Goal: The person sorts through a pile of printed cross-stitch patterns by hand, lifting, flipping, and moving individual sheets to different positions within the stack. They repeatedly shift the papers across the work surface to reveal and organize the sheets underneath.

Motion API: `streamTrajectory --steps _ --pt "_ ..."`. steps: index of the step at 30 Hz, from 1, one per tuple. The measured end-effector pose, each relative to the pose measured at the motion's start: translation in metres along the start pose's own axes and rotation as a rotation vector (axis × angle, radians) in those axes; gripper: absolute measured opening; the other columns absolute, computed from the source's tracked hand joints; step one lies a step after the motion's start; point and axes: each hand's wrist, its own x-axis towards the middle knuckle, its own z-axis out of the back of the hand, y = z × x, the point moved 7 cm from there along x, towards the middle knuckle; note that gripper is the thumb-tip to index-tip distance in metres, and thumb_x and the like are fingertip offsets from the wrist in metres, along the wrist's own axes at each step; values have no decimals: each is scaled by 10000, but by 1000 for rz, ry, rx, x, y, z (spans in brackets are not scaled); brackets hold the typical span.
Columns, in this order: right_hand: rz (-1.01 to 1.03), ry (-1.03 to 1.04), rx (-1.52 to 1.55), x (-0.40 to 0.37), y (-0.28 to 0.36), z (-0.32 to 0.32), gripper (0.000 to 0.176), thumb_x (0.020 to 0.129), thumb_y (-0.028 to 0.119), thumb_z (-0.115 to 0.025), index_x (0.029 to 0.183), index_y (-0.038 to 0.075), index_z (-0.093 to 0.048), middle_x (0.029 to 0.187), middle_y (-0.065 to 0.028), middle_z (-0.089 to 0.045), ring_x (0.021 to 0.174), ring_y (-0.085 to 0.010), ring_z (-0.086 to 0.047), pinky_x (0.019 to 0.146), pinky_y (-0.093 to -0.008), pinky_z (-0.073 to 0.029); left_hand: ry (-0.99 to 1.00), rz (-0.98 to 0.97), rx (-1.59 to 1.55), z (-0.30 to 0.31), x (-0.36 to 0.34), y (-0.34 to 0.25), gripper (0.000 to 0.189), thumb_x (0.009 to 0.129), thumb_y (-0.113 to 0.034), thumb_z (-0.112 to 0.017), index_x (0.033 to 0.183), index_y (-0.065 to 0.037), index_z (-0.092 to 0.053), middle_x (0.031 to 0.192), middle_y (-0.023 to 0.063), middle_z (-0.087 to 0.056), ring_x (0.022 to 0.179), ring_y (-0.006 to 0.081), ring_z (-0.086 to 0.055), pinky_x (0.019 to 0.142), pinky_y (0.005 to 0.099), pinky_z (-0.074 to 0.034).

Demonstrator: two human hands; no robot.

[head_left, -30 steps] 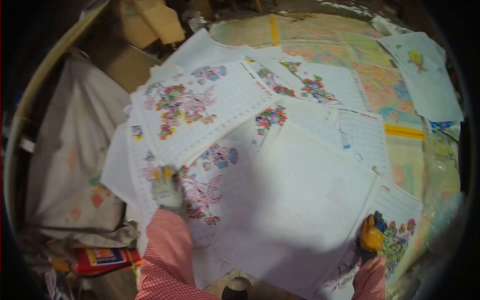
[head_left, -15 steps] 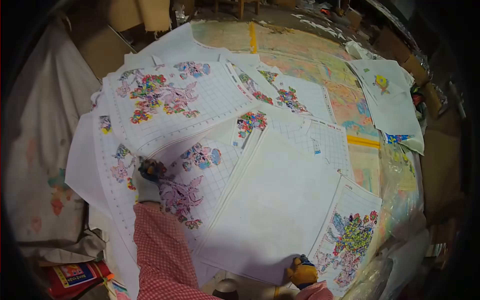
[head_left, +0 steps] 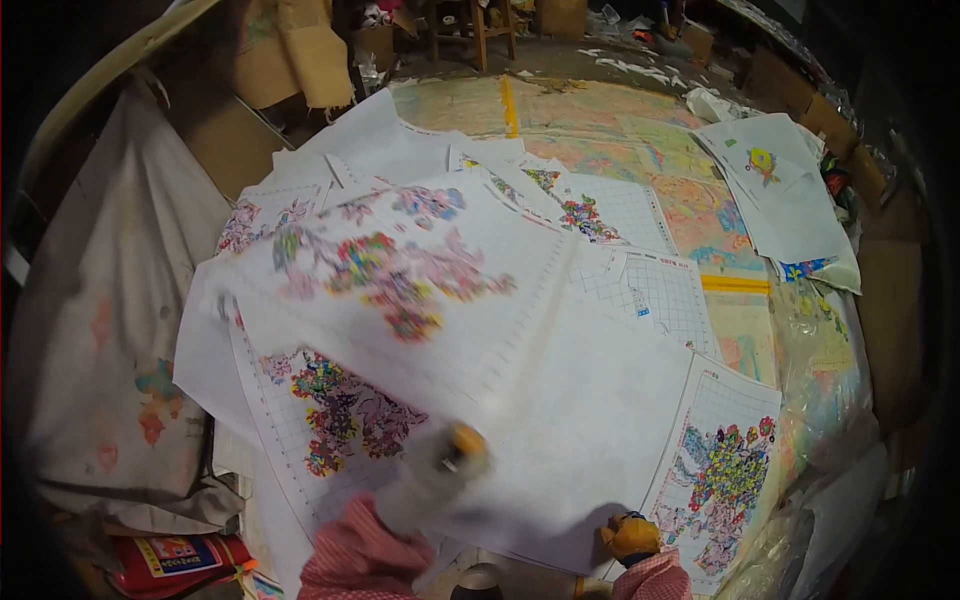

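Note:
My left hand (head_left: 450, 462), blurred by motion, is at the near edge of a raised printed sheet (head_left: 410, 290) with colourful flowers on a grid. Its fingers are smeared, so its grip cannot be made out. Gloved in yellow and dark blue, my right hand (head_left: 630, 537) rests at the lower right corner of a blank white stack (head_left: 590, 410), its fingers curled. Another flower print (head_left: 350, 410) lies beneath the raised sheet. Right of the stack is a further printed sheet (head_left: 715, 470).
More gridded prints (head_left: 620, 215) lie at the back of the paint-stained table (head_left: 740, 340). White sheets with a yellow figure (head_left: 780, 185) rest at the right edge. A stained cloth (head_left: 110, 330) hangs at the left above a red package (head_left: 175, 562). A wooden stool (head_left: 480, 35) stands beyond.
My left hand has moved right and toward me. The raised printed sheet has swung right, now partly over the blank stack. My right hand stays at the corner; the view has shifted slightly.

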Motion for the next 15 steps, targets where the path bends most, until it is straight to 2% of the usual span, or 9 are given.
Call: streamTrajectory --steps 1,2,4,6,7,9,12,14,15 --pt "-3 -34 133 -4 7 7 473 827 417 -429 1112 53 -527 1037 -165 -583 993 -296 -542 825 -384 -439 180 -287 212 -31 -16 -44 76 719 -43 -604 760 -50 -540 612 43 -549 528 117 -525 476 254 -432" --pt "-9 -66 264 -7 13 12 499 849 394 -418 1187 31 -472 1077 -162 -572 1032 -270 -530 846 -384 -430 244 -340 250 -55 -21 -46 94 722 -70 -613 788 -58 -546 608 35 -545 517 128 -522 478 261 -437" --pt "503 -13 1129 4 59 14 545 870 348 -445 1251 -34 -371 1072 -187 -566 1042 -243 -525 882 -352 -409 318 -394 278 -91 -32 -40 117 726 -96 -622 815 -66 -553 604 28 -541 505 140 -520 480 269 -441" --pt "473 164 1685 -20 87 70 516 886 321 -439 1267 -20 -365 1076 -145 -568 1045 -200 -507 904 -322 -382 402 -519 552 -119 -45 -30 150 756 -184 -599 868 -90 -565 698 53 -560 586 188 -544 541 308 -465" --pt "387 391 2288 -25 103 84 415 903 276 -401 1211 -1 -430 1086 -118 -569 1037 -180 -517 920 -339 -364 260 -746 781 -126 -70 -17 174 762 -223 -581 881 -96 -569 762 63 -566 655 207 -552 584 332 -467" --pt "407 437 2365 -11 107 92 406 888 285 -401 1182 9 -450 1076 -124 -573 1017 -202 -527 914 -352 -374 114 -974 1013 -125 -92 -21 204 768 -263 -563 894 -103 -573 827 72 -573 725 226 -559 626 356 -470" --pt "464 586 2572 16 109 94 390 844 312 -398 1096 38 -513 1044 -143 -585 957 -268 -559 898 -390 -406 575 -1093 850 -90 -108 -70 280 729 -335 -586 913 -124 -583 954 86 -565 869 254 -557 734 373 -460" --pt "488 653 2648 12 116 110 387 829 321 -397 1067 48 -533 1034 -149 -589 937 -290 -569 893 -403 -416 246 -537 849 -15 -116 -61 258 725 -286 -611 934 -137 -592 1021 107 -558 947 266 -544 810 386 -442" --pt "799 515 2540 -6 120 138 334 845 242 -396 1089 42 -502 1080 -159 -561 992 -294 -544 913 -399 -401 -73 -630 1337 1 -125 -74 198 721 -200 -625 910 -145 -609 977 111 -593 896 261 -576 781 389 -450"
